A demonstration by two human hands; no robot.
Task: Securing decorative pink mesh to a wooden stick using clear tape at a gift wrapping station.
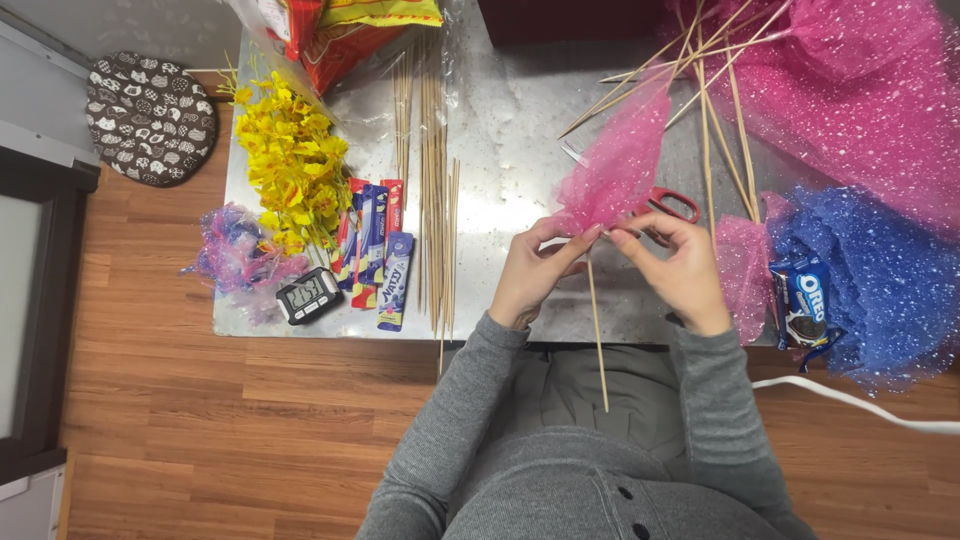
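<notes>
Both hands, left hand (535, 268) and right hand (672, 262), pinching pink mesh (615, 170) on stick (597, 330); mesh at 12 o'clock may slip off if grip loosens.

Glittery sheer pink mesh (615, 170) on a matt wooden skewer (597, 330); scuffed, shiny metal table (520, 130).

You are sitting over a warm wood-plank floor (160, 400), facing a shiny metal worktop (510, 150) that is catching glare; a dark patterned cushion (150, 118) is lying left

The red scissors (668, 205) lie partly hidden behind pink mesh (615, 165).
</notes>
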